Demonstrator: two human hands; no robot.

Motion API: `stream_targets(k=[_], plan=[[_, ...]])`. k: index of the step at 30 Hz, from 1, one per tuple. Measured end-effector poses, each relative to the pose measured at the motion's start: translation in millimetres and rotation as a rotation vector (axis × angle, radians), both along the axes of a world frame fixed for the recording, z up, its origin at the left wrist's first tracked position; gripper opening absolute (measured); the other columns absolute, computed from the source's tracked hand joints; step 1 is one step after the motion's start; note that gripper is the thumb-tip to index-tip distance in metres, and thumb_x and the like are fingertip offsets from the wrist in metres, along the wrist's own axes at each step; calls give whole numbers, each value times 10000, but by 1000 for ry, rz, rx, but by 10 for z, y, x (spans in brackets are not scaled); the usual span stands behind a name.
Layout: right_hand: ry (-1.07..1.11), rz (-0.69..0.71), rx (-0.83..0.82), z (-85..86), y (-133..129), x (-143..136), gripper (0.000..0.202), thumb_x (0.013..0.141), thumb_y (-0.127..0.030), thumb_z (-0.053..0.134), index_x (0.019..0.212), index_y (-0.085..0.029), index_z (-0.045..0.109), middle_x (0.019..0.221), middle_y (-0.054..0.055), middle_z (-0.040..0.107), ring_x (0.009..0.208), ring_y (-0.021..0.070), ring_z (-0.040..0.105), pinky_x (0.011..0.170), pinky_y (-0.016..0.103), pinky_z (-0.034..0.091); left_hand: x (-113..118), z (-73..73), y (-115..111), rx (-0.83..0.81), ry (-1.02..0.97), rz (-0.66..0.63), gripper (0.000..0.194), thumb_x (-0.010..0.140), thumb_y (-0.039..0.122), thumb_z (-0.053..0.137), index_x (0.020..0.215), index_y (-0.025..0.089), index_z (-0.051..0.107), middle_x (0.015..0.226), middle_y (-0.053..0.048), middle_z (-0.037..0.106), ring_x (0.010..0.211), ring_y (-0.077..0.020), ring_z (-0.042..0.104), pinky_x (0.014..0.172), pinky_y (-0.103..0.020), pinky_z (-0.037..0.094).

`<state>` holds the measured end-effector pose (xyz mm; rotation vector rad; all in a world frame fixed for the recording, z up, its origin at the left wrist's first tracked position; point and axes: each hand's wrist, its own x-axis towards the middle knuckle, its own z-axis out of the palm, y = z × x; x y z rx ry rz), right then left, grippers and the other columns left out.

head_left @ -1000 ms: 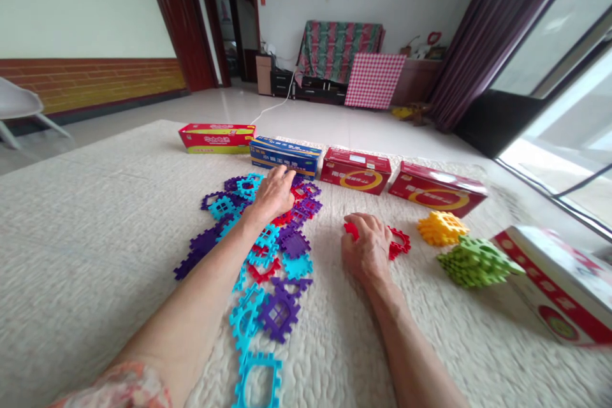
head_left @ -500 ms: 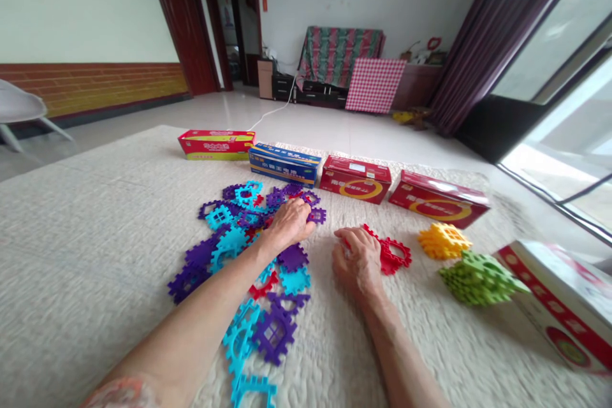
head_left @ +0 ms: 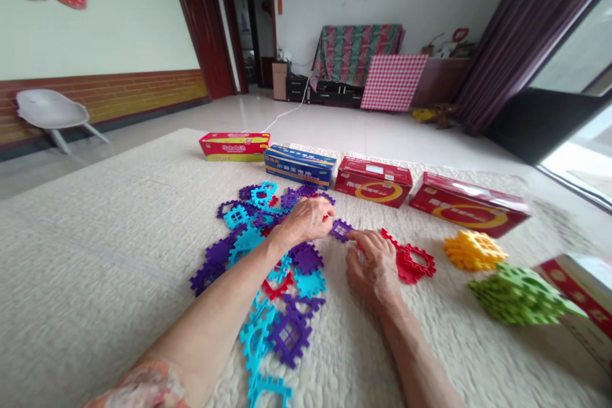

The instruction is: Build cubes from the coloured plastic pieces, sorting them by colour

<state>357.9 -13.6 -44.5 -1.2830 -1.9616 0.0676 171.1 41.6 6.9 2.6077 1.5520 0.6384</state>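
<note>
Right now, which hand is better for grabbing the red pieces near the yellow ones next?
Probably the right hand: it is low on the mat, right beside those red pieces, while the left hand is farther off, over the mixed-color pile.

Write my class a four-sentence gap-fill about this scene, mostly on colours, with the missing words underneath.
1. The left hand is over a heap of turquoise, red and ____ pieces.
2. The loose pieces just to the right of the right hand are ____.
3. The pile between the yellow pieces and the box at the right edge is ____.
4. In the back row, the second box from the left is ____.

Missing words: purple; red; green; blue.
</note>
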Motion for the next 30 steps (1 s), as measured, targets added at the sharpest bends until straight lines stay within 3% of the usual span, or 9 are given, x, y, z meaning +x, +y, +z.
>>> stream_targets(k=[5, 11, 15, 23, 30], plan=[[-20, 11, -30, -33, 13, 6, 224, 777, -175, 516, 953, -224, 644, 1025, 41, 691, 1044, 226, 564, 921, 380, 343, -497, 71, 150, 36, 160, 454, 283, 816, 194, 481, 989, 165, 702, 1046, -113, 683, 1005, -239, 627, 926, -347, 472], [-81, 12, -59, -24, 12, -11, 236, 777, -167, 531, 975, -218, 648, 1042, 38, 687, 1038, 224, 557, 911, 382, 322, -832, -25, 205, -155, 286, 716, 329, 811, 293, 502, 1039, 147, 689, 1117, -157, 658, 1073, -299, 603, 876, -365, 502], [-113, 6, -58, -30, 15, -20, 228, 781, -175, 538, 970, -227, 654, 1060, 39, 677, 1044, 229, 545, 897, 382, 312, -865, 1, 195, -243, 280, 767, 390, 814, 319, 499, 1103, 119, 666, 1204, -177, 615, 1116, -291, 589, 913, -343, 487], [-100, -11, -60, -30, 18, -27, 196, 792, -180, 537, 932, -222, 667, 1001, 42, 677, 1000, 220, 554, 897, 381, 312, -894, 18, 214, -321, 306, 707, 408, 786, 370, 542, 1088, 126, 666, 1252, -185, 604, 1162, -288, 572, 955, -343, 462], [-109, -20, -73, -23, 12, -28, 212, 789, -166, 538, 942, -221, 675, 1001, 39, 677, 1005, 220, 554, 901, 381, 316, -815, 12, 221, -274, 279, 761, 327, 809, 249, 478, 1007, 120, 705, 1061, -190, 696, 1023, -297, 648, 843, -355, 511]])
